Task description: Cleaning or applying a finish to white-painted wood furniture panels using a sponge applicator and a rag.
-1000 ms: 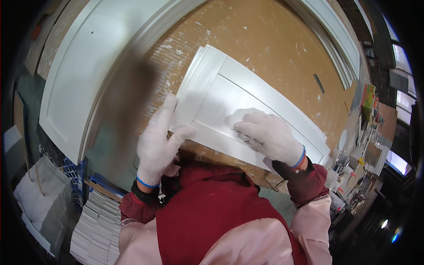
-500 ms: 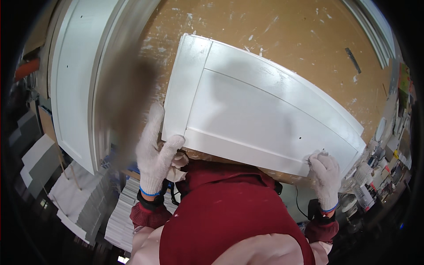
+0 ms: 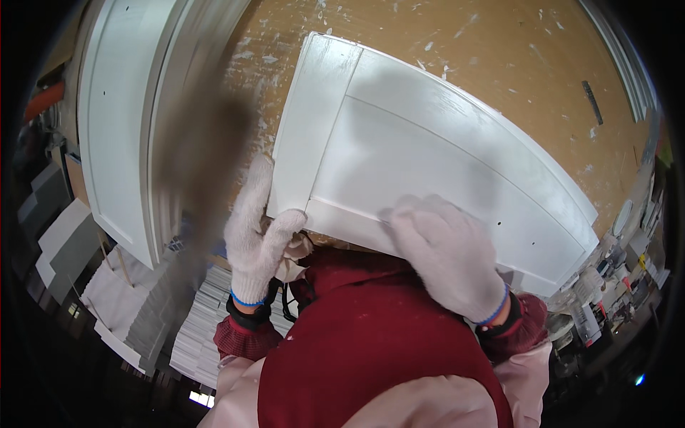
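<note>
On bench, white panel; left hand at corner, fingers spread; right hand over face, grip unclear. Likely rubbing step; next needs panel steady.

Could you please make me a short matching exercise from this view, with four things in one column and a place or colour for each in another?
Things:
1. Left hand
2. Right hand
3. Dark strip
4. Cloth over the person's front

Places or colours:
A. On the brown tabletop
B. Dark red
C. At the near left corner of the white panel
D. Over the panel's near long side

Pairs: 1-C, 2-D, 3-A, 4-B
</note>
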A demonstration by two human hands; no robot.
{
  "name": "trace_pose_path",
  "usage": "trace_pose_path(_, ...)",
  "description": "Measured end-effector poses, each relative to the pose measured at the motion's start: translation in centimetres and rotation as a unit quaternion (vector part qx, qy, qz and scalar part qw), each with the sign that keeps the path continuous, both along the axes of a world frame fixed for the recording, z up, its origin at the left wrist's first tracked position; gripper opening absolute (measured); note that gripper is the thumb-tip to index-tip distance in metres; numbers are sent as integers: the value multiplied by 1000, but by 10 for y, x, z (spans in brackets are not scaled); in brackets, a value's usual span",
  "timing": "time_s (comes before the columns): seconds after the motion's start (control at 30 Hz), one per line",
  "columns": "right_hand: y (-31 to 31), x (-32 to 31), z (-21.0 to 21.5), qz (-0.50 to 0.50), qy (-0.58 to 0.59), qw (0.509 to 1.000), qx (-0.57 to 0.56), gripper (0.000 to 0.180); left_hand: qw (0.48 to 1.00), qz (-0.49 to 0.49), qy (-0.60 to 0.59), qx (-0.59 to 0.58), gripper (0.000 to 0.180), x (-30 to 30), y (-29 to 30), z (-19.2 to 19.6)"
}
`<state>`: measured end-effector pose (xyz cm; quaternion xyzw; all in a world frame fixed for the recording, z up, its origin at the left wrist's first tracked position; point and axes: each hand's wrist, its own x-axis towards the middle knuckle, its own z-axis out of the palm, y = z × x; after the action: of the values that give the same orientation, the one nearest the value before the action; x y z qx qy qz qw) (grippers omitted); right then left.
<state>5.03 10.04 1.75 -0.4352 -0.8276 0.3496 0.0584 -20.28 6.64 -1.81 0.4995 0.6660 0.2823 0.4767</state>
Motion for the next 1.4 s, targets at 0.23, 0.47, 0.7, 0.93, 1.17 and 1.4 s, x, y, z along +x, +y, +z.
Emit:
trace_pose_path(0.23,22,-51,-5,50,18,996,69,18,999,-13,-3,39,69,1,3,3)
trace_pose_path(0.47,20,11,-8,-234,-106,940,222,22,991,79,-81,-68,55,14,0,9)
trace_pose_path(0.7,-101,74,34,-349,-165,922,13,29,980,-53,85,172,49,-10,-7,-10)
trace_pose_path(0.93,-228,105,10,-547,-63,833,51,24,918,-256,251,170,54,56,-23,42)
trace_pose_path(1.17,-274,173,-20,-781,143,607,-29,21,843,-344,413,23,59,127,-37,71)
trace_pose_path(1.4,-270,220,-45,-728,70,679,67,20,938,-339,47,-51,62,191,-63,92)
